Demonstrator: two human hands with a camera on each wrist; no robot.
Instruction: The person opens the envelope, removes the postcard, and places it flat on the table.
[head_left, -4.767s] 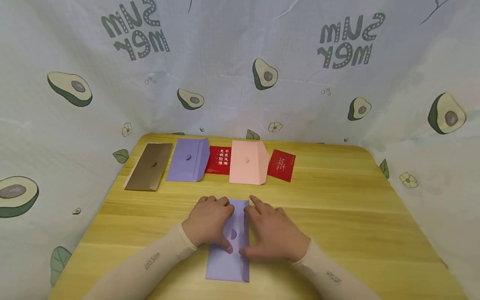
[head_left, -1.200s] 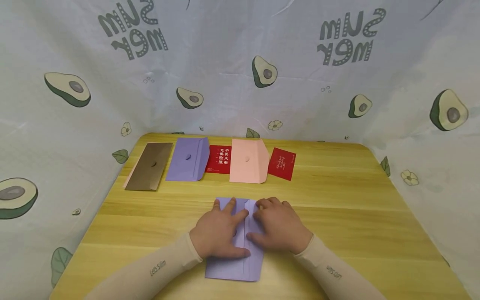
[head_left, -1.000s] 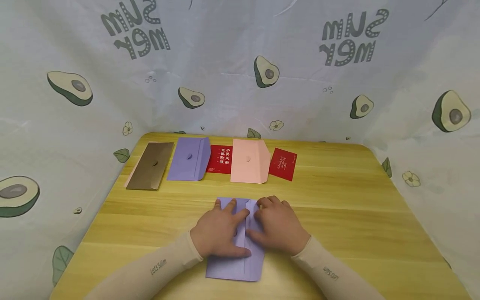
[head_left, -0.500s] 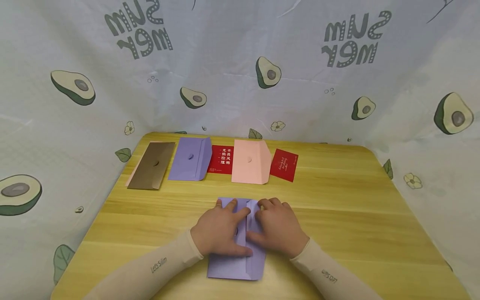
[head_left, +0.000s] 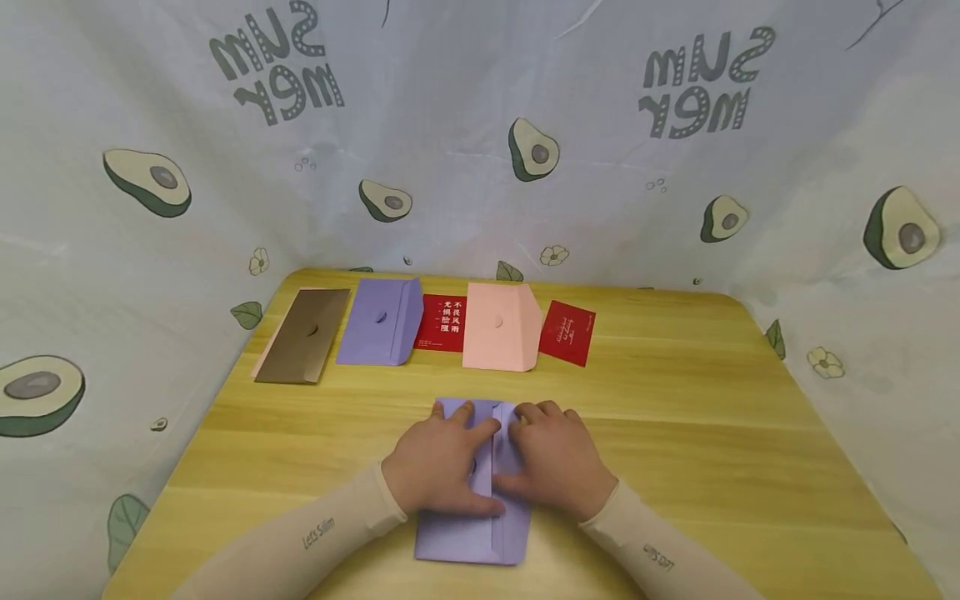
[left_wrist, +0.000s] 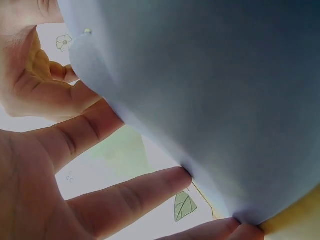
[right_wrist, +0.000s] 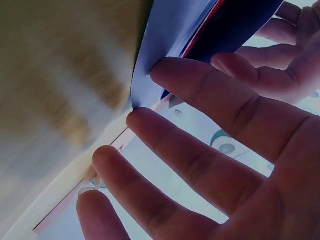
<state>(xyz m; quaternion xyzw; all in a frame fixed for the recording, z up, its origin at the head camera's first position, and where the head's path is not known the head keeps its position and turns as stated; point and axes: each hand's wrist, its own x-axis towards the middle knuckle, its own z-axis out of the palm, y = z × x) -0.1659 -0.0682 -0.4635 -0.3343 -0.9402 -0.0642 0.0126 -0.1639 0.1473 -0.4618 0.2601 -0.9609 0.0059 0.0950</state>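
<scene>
A purple envelope (head_left: 453, 537) lies upright on the table in front of me, its flap (head_left: 512, 533) spread out to the right. My left hand (head_left: 437, 467) rests on the envelope body with fingers spread, covering part of the half-round notch. On the flap side, my right hand (head_left: 564, 462) touches the flap with its fingertips and thumb. In the right wrist view its fingers look straight, and a thin red edge (right_wrist: 204, 26) shows in the envelope's opening. The left wrist view has straight fingertips touching a bluish paper surface (left_wrist: 215, 90).
Along the back of the wooden table (head_left: 712, 467) lie a brown envelope (head_left: 300, 342) over a pink one, another purple envelope (head_left: 375, 325), a red card (head_left: 441, 327), a pink envelope (head_left: 495, 333) and a second red card (head_left: 567, 333). A printed curtain (head_left: 450, 108) hangs behind.
Since the oldest frame, the envelope's flap has unfolded to the right. My left hand has spread over the body, and my right hand has come onto the flap. Over the last second both hands stay nearly still.
</scene>
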